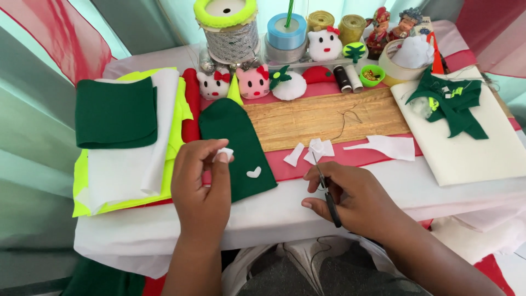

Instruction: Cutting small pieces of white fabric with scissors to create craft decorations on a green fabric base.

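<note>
My left hand (201, 183) pinches a small white felt piece (223, 154) between thumb and fingertips, just left of a dark green arch-shaped felt piece (236, 143) that carries a small white felt heart (253, 173). My right hand (350, 200) grips small black-handled scissors (326, 191), blades pointing up toward white felt scraps (318, 149) on the red cloth. Both hands rest over the table's near edge.
Stacked green, white and neon yellow felt sheets (123, 137) lie at left. A wooden board (323, 116) with thread sits centre. Plush cat heads (253, 81), ribbon spools (286, 33), thread reels and figurines line the back. A white pad (471, 148) with green felt cutouts lies at right.
</note>
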